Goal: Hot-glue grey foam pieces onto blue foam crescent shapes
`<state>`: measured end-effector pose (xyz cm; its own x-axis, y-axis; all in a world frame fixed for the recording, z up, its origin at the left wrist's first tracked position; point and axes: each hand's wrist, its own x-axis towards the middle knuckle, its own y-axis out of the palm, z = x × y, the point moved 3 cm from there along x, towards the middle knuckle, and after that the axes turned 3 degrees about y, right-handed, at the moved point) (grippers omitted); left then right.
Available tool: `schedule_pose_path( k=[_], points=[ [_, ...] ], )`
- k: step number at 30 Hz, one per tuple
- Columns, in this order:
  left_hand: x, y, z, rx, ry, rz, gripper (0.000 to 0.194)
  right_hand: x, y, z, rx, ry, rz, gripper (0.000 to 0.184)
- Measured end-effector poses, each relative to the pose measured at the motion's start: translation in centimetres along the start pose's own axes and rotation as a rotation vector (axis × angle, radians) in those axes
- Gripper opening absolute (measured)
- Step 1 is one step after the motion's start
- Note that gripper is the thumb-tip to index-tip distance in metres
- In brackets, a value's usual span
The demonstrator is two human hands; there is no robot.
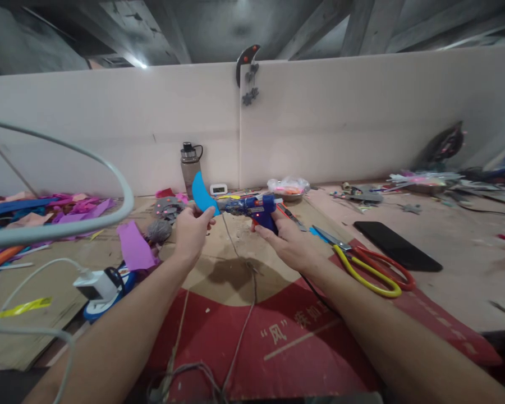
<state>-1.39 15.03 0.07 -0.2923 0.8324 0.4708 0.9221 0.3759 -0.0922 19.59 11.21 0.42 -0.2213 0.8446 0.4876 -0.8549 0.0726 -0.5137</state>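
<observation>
Pinched between the thumb and fingers of my left hand (194,229) is a blue crescent moon cutout (203,194), held up above the table. My right hand (288,240) is wrapped round the handle of a dark blue hot glue gun (256,207), which has a small red light on its side. The gun's nozzle points left and meets the lower part of the crescent in view; whether it touches, I cannot tell. A grey cord (252,280) runs over the cardboard below both hands.
Scissors (366,264) with red and yellow handles and a black phone (398,246) lie at right. A utility knife (292,216) lies behind my right hand. At left are felt scraps (67,210), a plugged power strip (105,297) and a looping white tube (126,196). A bottle (190,168) stands behind.
</observation>
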Motion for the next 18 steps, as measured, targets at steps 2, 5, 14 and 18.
schedule_pose_path(
  k=[2,5,14,18],
  points=[
    [0.03,0.04,0.09,-0.003,0.002,-0.001,0.026,-0.07,0.07,0.1,-0.02,-0.015,0.008,0.027],
    [0.02,0.09,0.1,-0.01,0.002,0.0,0.026,-0.12,0.11,0.25,-0.035,-0.03,0.017,0.03],
    [-0.16,0.22,-0.15,-0.027,-0.02,-0.011,0.027,-0.09,0.27,-0.02,-0.086,-0.03,0.006,0.035],
    [-0.13,0.35,-0.09,-0.037,-0.012,0.008,0.026,-0.07,0.24,-0.16,-0.103,-0.021,0.006,0.035]
  ],
)
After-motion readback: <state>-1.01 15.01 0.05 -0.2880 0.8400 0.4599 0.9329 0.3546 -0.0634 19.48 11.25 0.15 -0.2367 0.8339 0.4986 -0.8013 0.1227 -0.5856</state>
